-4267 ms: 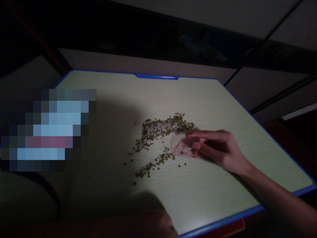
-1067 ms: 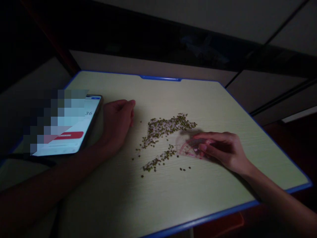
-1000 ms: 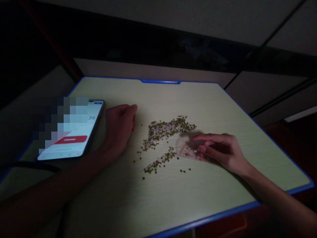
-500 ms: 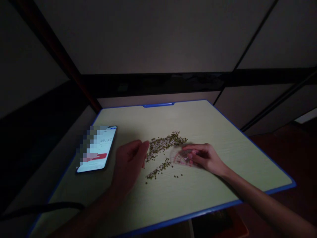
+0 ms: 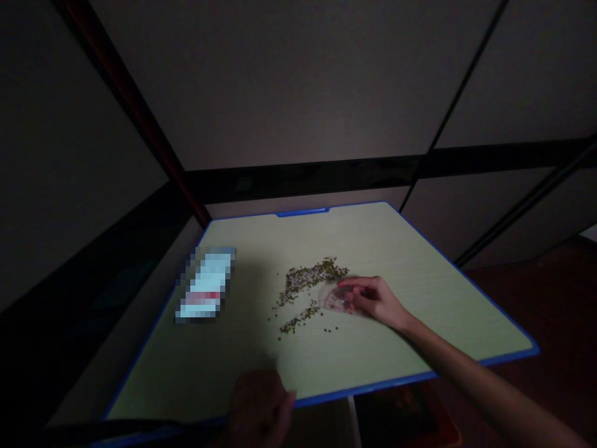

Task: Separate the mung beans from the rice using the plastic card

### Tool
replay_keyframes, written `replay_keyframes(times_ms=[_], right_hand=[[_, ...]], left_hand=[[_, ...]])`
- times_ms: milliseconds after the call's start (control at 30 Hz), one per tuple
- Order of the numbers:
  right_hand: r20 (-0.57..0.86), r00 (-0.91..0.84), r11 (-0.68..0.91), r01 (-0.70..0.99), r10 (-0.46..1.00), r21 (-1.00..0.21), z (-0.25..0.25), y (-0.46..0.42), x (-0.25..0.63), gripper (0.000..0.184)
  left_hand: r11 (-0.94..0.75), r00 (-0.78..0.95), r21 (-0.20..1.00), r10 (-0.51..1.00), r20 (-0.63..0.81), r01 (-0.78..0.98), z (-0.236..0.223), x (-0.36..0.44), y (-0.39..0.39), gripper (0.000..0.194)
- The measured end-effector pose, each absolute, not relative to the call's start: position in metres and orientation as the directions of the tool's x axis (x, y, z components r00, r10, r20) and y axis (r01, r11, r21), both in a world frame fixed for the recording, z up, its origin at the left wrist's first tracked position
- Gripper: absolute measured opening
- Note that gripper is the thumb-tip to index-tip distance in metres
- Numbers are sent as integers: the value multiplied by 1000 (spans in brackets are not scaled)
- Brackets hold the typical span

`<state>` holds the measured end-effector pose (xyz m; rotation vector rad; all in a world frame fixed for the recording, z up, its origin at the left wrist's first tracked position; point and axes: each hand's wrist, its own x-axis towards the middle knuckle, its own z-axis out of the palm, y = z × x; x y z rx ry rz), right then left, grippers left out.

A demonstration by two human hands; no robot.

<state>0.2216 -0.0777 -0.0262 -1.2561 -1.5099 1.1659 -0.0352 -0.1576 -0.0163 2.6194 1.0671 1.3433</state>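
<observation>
My right hand (image 5: 373, 300) pinches a clear plastic protractor (image 5: 336, 300) with pink markings, fingertips on its right part. Its left edge lies close to small greenish seeds that look like mung beans (image 5: 310, 275). They form a larger elongated patch, with a thinner strip of them nearer to me and a few loose ones below the protractor. My left hand (image 5: 259, 401) is low in the view at the board's front edge, dark and a little blurred. Its fingers are curled in, and what they may hold is hidden.
The pale tabletop (image 5: 392, 348) has a blue rim and a blue handle piece (image 5: 303, 212) at the back. A lit phone (image 5: 208, 283), partly pixelated, lies at the left. A dark cable (image 5: 116, 429) runs at lower left. Cabinet panels (image 5: 298, 93) stand behind.
My left hand has drawn back from the left end of the seeds to the front edge. My right hand keeps the protractor in about the same place. The camera view has shifted slightly.
</observation>
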Motion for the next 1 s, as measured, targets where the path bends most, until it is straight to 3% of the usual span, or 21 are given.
replay_keyframes(times_ms=[133,267,333,400,500,633,733,833,1000], right_hand=[[47,-146,78,216,988,-973,-26,-77,222,34],[50,-141,82,232,989,-969,-26,-77,223,34],[49,-137,81,245,989,-966,-26,-77,223,34],[45,-132,78,257,990,-963,-24,-78,223,33],[35,-123,67,272,992,-960,-21,-79,223,33],[22,-92,47,282,996,-958,-18,-79,225,29],[19,-69,37,274,997,-961,-18,-79,227,26],[1,-1,2,284,1000,-959,-19,-78,230,21],[-4,38,-12,214,999,-977,-22,-78,234,21]], left_hand=[[-804,449,202,499,742,560,3,-49,-118,36],[-756,406,224,547,733,615,5,-58,-77,35],[-726,381,285,604,700,626,1,-59,-58,36],[-592,311,404,757,574,697,-4,-59,-43,38],[-509,262,479,830,491,715,-8,-57,-27,36],[-321,182,648,945,274,691,-7,-53,-16,36],[-249,228,724,965,129,643,-7,-48,-13,34],[-262,335,725,941,45,637,-11,-41,-10,34],[-235,238,628,968,80,742,-18,-31,-4,35]])
